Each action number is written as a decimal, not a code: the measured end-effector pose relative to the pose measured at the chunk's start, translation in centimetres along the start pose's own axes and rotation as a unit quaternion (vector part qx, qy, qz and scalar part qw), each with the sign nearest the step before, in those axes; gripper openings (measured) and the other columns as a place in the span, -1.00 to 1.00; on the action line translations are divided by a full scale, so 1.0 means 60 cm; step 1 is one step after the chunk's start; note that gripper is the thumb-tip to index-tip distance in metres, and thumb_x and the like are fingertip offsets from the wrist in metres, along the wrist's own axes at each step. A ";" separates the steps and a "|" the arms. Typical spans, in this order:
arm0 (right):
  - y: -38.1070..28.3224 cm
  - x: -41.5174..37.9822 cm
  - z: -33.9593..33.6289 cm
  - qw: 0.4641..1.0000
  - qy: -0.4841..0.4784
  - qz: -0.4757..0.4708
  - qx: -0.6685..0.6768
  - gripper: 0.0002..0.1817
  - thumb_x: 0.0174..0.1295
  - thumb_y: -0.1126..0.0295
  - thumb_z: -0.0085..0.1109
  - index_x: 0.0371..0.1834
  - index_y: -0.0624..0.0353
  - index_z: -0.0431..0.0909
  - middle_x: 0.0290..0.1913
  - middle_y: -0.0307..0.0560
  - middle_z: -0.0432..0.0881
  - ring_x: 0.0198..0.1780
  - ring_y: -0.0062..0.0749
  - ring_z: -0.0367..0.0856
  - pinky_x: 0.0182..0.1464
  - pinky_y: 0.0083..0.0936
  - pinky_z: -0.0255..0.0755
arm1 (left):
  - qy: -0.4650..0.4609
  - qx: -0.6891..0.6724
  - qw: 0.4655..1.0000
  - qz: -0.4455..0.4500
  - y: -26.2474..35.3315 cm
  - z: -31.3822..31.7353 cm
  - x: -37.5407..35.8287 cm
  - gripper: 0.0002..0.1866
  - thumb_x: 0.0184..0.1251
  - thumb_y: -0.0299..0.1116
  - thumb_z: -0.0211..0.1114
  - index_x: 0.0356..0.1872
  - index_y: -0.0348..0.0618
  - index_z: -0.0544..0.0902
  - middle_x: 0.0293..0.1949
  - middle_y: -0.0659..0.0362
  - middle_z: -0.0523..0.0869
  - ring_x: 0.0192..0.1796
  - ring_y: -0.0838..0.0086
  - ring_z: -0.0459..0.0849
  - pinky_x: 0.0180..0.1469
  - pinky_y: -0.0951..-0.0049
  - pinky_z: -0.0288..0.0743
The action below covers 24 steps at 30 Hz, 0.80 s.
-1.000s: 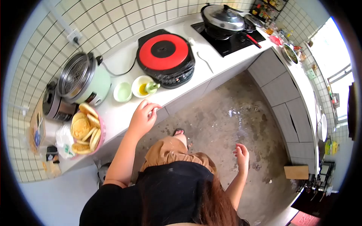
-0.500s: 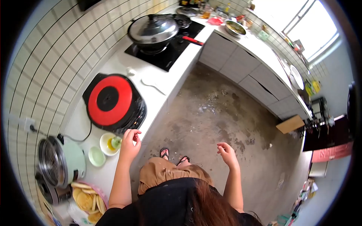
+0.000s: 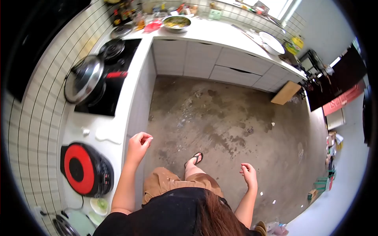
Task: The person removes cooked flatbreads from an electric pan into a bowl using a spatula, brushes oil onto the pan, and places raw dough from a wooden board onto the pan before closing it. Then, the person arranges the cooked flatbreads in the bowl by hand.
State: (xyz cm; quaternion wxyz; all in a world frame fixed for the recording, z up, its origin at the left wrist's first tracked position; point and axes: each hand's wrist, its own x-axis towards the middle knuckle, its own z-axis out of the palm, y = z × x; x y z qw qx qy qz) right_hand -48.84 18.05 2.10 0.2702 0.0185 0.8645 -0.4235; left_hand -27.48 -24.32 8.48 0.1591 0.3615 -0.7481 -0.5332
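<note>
My left hand [image 3: 138,146] hangs just off the counter's edge, its fingers curled loosely together; whether anything small is between them is hidden. Out over the floor, my right hand [image 3: 248,173] has its fingers bent, touching nothing. The red and black electric pan [image 3: 80,170] sits closed on the counter to the left of my left hand. Above it in the view lie a white spatula or spoon rest [image 3: 108,135] and a small white object [image 3: 86,131]. A lidded wok [image 3: 84,80] stands on the black hob [image 3: 98,104].
Along the back counter [image 3: 204,31] are a steel bowl of food [image 3: 176,23], bottles and a white basin [image 3: 271,43]. A cardboard piece [image 3: 286,93] leans near the right corner. Two small bowls [image 3: 99,206] and a green cooker [image 3: 76,224] are at lower left.
The view has turned right, so the counter and hob appear farther left. One foot has stepped forward. My left hand is now beside the counter edge, away from the bowls.
</note>
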 end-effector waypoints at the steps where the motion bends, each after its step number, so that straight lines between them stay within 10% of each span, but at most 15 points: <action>1: 0.010 0.033 -0.018 1.000 0.016 -0.007 -0.001 -0.77 0.22 0.37 0.01 -0.10 0.17 0.50 -0.25 -0.20 0.57 -0.36 -0.58 0.56 -0.35 -0.66 0.36 | -0.011 -0.018 1.000 -0.014 0.010 0.026 0.034 -0.94 0.16 -0.53 0.20 -0.40 -0.34 0.55 -0.43 0.16 0.57 -0.41 0.57 0.54 -0.34 0.61 0.44; 8: -0.067 0.158 -0.115 0.996 0.080 -0.037 0.034 -0.77 0.22 0.36 0.01 -0.09 0.18 0.49 -0.24 -0.19 0.56 -0.35 -0.58 0.55 -0.33 -0.65 0.36 | -0.029 -0.006 0.991 0.133 0.143 0.187 0.202 -0.88 0.15 -0.55 0.18 -0.27 -0.29 0.57 -0.34 0.19 0.56 -0.32 0.57 0.56 -0.23 0.60 0.45; 24: -0.240 0.484 -0.175 0.989 0.094 0.049 0.102 -0.75 0.24 0.38 -0.01 -0.04 0.15 0.48 -0.23 -0.19 0.58 -0.28 -0.57 0.56 -0.26 -0.65 0.39 | -0.078 -0.023 0.996 0.022 0.207 0.312 0.658 -0.91 0.16 -0.50 0.23 -0.48 -0.31 0.58 -0.61 0.30 0.55 -0.53 0.70 0.46 -0.45 0.67 0.36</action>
